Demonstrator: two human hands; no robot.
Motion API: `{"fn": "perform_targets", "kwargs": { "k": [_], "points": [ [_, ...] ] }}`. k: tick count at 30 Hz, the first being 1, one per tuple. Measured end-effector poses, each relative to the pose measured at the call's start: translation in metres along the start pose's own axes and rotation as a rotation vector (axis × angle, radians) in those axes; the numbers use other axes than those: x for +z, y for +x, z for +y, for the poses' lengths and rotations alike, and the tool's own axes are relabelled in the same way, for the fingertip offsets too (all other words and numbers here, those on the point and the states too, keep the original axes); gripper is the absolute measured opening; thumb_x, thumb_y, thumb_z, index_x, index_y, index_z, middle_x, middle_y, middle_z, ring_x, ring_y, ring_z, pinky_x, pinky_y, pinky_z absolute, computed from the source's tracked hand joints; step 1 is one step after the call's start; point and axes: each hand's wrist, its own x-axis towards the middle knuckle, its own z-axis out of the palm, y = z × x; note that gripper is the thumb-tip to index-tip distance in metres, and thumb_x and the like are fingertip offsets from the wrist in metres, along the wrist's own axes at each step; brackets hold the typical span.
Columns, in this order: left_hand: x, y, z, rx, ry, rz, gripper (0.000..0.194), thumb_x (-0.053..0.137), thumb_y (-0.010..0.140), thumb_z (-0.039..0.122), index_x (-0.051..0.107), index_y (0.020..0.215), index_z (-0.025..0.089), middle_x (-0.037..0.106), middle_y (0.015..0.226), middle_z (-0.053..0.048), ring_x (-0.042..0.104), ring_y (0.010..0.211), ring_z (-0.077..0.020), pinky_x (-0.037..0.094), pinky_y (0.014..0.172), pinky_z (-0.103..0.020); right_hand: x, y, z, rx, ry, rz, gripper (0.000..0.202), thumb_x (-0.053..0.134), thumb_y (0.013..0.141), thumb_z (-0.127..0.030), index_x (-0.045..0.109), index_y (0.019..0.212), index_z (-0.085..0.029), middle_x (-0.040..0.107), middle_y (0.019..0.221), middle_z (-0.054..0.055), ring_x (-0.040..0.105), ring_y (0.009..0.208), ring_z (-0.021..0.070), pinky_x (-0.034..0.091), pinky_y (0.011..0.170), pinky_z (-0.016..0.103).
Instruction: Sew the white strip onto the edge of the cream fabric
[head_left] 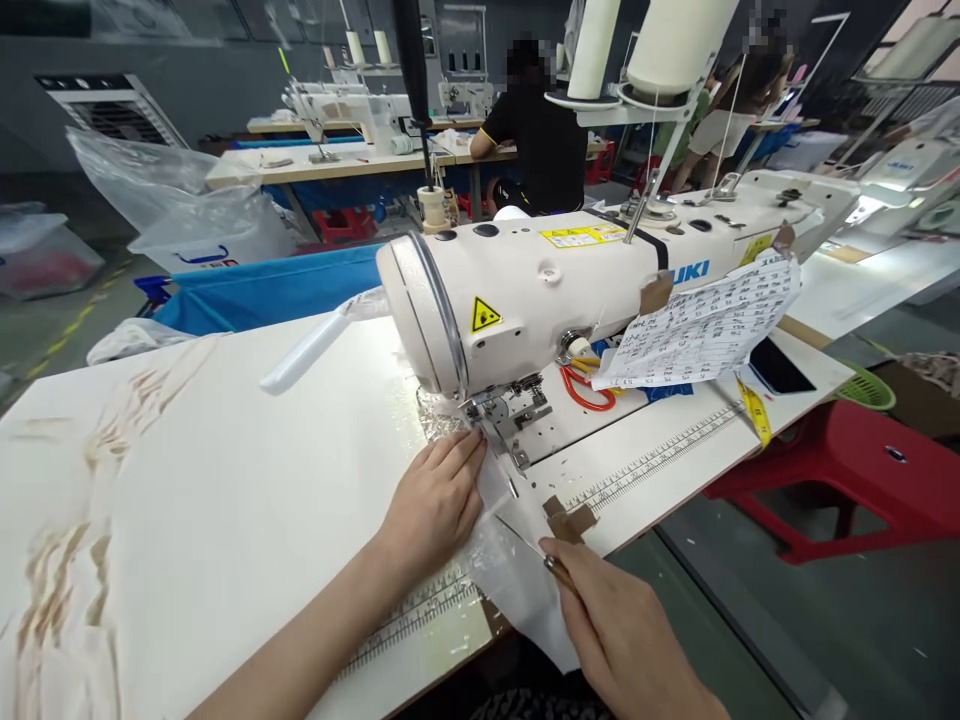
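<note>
My left hand (439, 495) lies palm down beside the sewing machine's needle area, its fingers together and pressing on thin white fabric (521, 590). The fabric runs from under the presser foot (480, 408) over the table's front edge. My right hand (622, 615), lower and to the right, is closed round the brown handle of an awl (556, 570). Its thin metal shaft points up and left, across the fabric. The white sewing machine (510, 300) stands just beyond both hands. Its needle is too small to make out.
Red-handled scissors (587, 390), a written paper sheet (705, 325), a phone (780, 366) and a yellow tape measure (754, 412) are at the right. Cream fabric strips (56, 590) lie left. A red stool (847, 470) stands right; a person (551, 140) sits behind.
</note>
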Motion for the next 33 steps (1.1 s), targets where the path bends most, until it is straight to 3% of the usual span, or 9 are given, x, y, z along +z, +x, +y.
{"fn": "perform_targets", "kwargs": {
  "k": [7, 13, 21, 33],
  "points": [
    [0.005, -0.001, 0.0, -0.053, -0.027, -0.006, 0.046, 0.035, 0.096, 0.019, 0.05, 0.136, 0.002, 0.055, 0.138, -0.018, 0.046, 0.133, -0.0298, 0.045, 0.109, -0.047, -0.001, 0.012, 0.002, 0.024, -0.047, -0.047, 0.035, 0.035, 0.095, -0.007, 0.053, 0.124, -0.015, 0.074, 0.1, 0.011, 0.074, 0.077, 0.0224, 0.059, 0.061, 0.032],
    [0.003, 0.001, 0.005, -0.116, -0.042, -0.009, 0.046, 0.035, 0.096, 0.021, 0.05, 0.136, 0.002, 0.056, 0.134, -0.019, 0.049, 0.127, -0.0308, 0.049, 0.104, -0.048, -0.005, 0.021, 0.001, 0.079, -0.049, -0.131, 0.035, 0.035, 0.094, -0.006, 0.055, 0.121, -0.015, 0.074, 0.101, 0.01, 0.074, 0.077, 0.0238, 0.058, 0.06, 0.034],
    [0.004, -0.003, 0.013, -0.104, 0.009, -0.041, 0.048, 0.033, 0.097, 0.022, 0.046, 0.14, 0.004, 0.051, 0.143, -0.019, 0.043, 0.136, -0.0316, 0.04, 0.112, -0.049, -0.005, 0.034, 0.004, 0.082, -0.073, -0.173, 0.032, 0.036, 0.095, -0.006, 0.054, 0.12, -0.015, 0.071, 0.098, 0.009, 0.07, 0.078, 0.0235, 0.054, 0.061, 0.034],
    [-0.003, -0.003, 0.018, -0.019, 0.031, -0.003, 0.043, 0.035, 0.096, 0.019, 0.054, 0.132, 0.002, 0.057, 0.137, -0.018, 0.048, 0.131, -0.0315, 0.037, 0.111, -0.05, -0.002, 0.043, 0.0, 0.093, -0.114, -0.196, 0.033, 0.041, 0.091, -0.004, 0.057, 0.118, -0.016, 0.071, 0.095, 0.008, 0.07, 0.081, 0.0224, 0.052, 0.063, 0.031]
  ]
}}
